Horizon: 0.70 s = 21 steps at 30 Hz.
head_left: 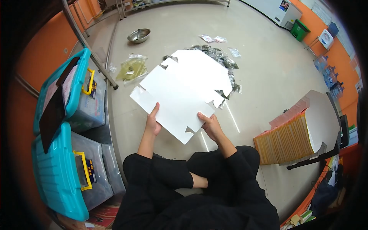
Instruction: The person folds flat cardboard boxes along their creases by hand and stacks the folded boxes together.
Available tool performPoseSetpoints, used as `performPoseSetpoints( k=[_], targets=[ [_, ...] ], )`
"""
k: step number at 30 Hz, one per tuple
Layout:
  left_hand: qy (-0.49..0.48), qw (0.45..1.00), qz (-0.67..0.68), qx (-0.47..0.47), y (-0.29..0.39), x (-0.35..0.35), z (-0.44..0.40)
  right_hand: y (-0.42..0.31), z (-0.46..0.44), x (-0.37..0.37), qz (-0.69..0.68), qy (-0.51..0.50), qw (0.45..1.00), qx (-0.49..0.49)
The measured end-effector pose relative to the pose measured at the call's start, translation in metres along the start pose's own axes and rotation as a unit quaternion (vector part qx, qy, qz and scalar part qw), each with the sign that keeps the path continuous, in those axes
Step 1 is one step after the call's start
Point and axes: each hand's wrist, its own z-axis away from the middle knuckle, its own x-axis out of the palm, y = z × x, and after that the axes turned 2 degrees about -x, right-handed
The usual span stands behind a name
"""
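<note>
Left hand (154, 124) and right hand (211, 125) pinching a white die-cut cardboard blank (188, 86)!

The left is clasping the near-left edge, thumb on top; the right is gripping the near-right edge, thumb on top too. The blank is hovering over the floor (172, 23), before the crossed legs (234, 163). Beyond it, dark-filled plastic packets (229, 63) are lying clustered, a yellow-green bag (132, 69) is resting leftward, and a metal bowl (143, 37) is sitting farther off.

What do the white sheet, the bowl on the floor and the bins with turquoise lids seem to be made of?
White sheet: probably thin card or stiff paper, matte, flat, with notched edges.
Bowl: likely stainless steel, shiny; its grey surface catches highlights.
Bins: apparently smooth plastic, since they look translucent.
Turquoise lids: probably opaque plastic, with moulded-looking ribs.
</note>
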Motion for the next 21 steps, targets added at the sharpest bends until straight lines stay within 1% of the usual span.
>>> performPoseSetpoints(
  k=[2, 6, 8, 9, 11, 12, 13, 14, 15, 16, 17, 18, 19, 20, 21],
  targets=[
    [0.008, 1.0, -0.012, 0.006, 0.001, -0.005, 0.0, 0.005, 0.001, 0.003, 0.01, 0.01, 1.0, 0.026],
    [0.024, 0.999, -0.031, 0.015, 0.013, -0.007, -0.001, 0.004, 0.003, 0.011, 0.017, 0.004, 1.0, 0.022],
    [0.027, 0.999, -0.032, 0.026, 0.02, -0.004, 0.001, 0.0, 0.003, 0.011, 0.043, -0.003, 0.999, 0.028],
    [0.015, 0.999, -0.03, 0.039, 0.023, -0.004, 0.003, -0.001, 0.001, 0.008, 0.044, -0.008, 0.999, 0.029],
    [0.005, 0.998, -0.029, 0.056, 0.032, -0.005, 0.008, -0.002, -0.006, -0.007, 0.073, -0.022, 0.997, -0.008],
    [-0.01, 0.995, -0.051, 0.081, 0.038, -0.004, 0.011, -0.01, -0.011, -0.016, 0.062, 0.019, 0.998, 0.019],
    [-0.026, 0.991, -0.072, 0.106, 0.044, -0.004, 0.015, -0.017, -0.013, -0.025, 0.037, 0.076, 0.996, -0.014],
    [-0.025, 0.991, -0.073, 0.108, 0.052, -0.003, 0.021, -0.029, -0.011, -0.027, 0.012, 0.134, 0.99, -0.047],
    [-0.038, 0.986, -0.124, 0.108, 0.061, -0.001, 0.029, -0.035, -0.01, -0.031, 0.102, 0.202, 0.966, -0.122],
    [-0.05, 0.977, -0.175, 0.108, 0.067, -0.002, 0.034, -0.042, -0.009, -0.035, 0.19, 0.267, 0.925, -0.194],
    [-0.049, 0.977, -0.176, 0.108, 0.068, -0.007, 0.034, -0.054, -0.006, -0.046, 0.202, 0.195, 0.938, -0.203],
    [-0.072, 0.972, -0.191, 0.119, 0.068, -0.012, 0.033, -0.069, -0.001, -0.052, 0.214, 0.122, 0.946, -0.211],
    [-0.095, 0.965, -0.205, 0.131, 0.067, -0.016, 0.031, -0.079, 0.004, -0.053, 0.158, 0.107, 0.957, -0.217],
    [-0.094, 0.965, -0.204, 0.133, 0.067, -0.016, 0.032, -0.086, 0.007, -0.053, 0.159, 0.105, 0.957, -0.218],
    [-0.095, 0.961, -0.225, 0.132, 0.065, -0.015, 0.032, -0.092, 0.011, -0.054, 0.198, 0.078, 0.955, -0.206]
  ],
)
